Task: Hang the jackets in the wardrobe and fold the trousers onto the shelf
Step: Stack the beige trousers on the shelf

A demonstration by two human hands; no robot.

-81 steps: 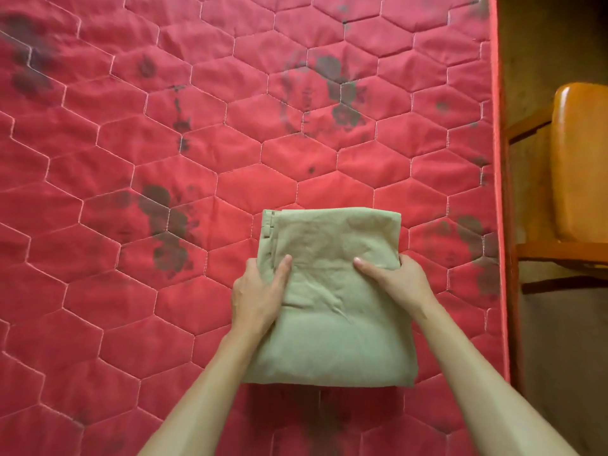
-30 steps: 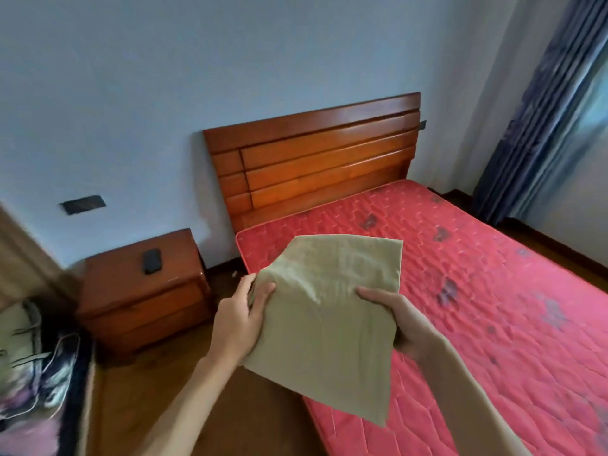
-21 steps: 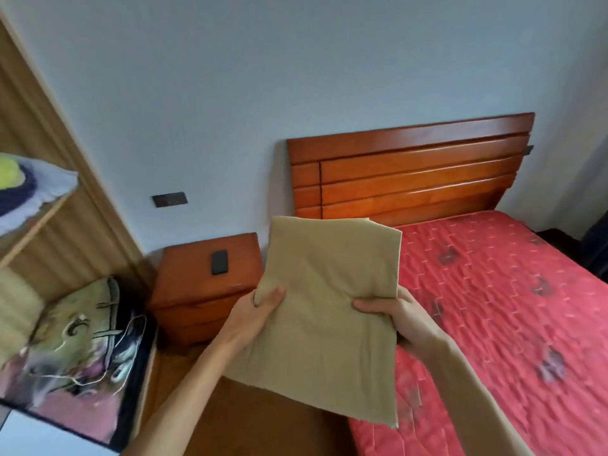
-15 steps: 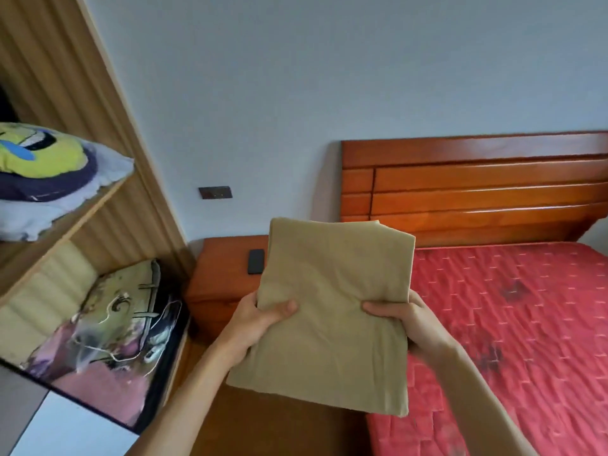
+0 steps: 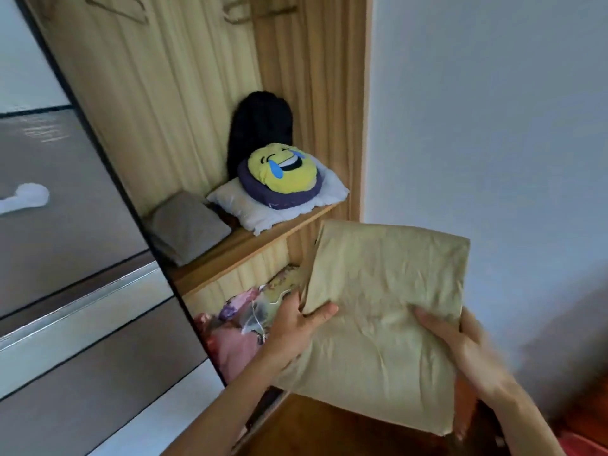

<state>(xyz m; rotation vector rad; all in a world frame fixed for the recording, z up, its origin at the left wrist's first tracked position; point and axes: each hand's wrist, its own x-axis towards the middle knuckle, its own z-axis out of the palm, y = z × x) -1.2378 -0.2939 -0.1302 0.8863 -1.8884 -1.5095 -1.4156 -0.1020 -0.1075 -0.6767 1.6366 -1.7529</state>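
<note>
I hold the folded khaki trousers (image 5: 385, 311) in the air in front of the open wardrobe. My left hand (image 5: 292, 327) grips their left edge, thumb on top. My right hand (image 5: 460, 343) grips the right edge, thumb on top and fingers underneath. The wardrobe's wooden shelf (image 5: 250, 245) lies up and to the left of the trousers. A folded grey-brown garment (image 5: 187, 228) lies on the shelf's left part. Bare hangers (image 5: 115, 8) show at the top edge of the wardrobe.
On the shelf's right part sit a white pillow (image 5: 260, 209), a yellow emoji cushion (image 5: 283, 171) and a black object (image 5: 260, 126) behind them. Patterned bedding (image 5: 243, 320) fills the compartment below. A grey sliding door (image 5: 59, 258) covers the left. A pale wall (image 5: 493, 126) stands to the right.
I lifted the folded trousers off the red mattress and turned left from the bed and nightstand. The open wardrobe shelf has come into view, with the trousers still in both hands.
</note>
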